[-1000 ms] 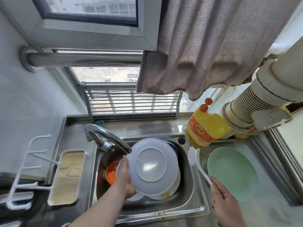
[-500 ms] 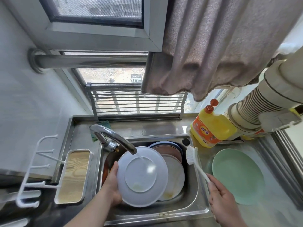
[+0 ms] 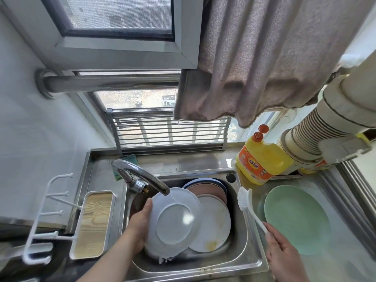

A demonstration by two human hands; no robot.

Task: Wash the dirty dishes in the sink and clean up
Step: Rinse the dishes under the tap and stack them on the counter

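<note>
Over the sink, L hand grips a white plate by its left edge, tilted under the faucet w/ water running. R hand holds a white brush by the handle, bristles up, beside a green plate on the counter. Dirty plates sit in the basin.

Both forearms are bare up to the frame edge. The left hand and right hand wear nothing.
</note>
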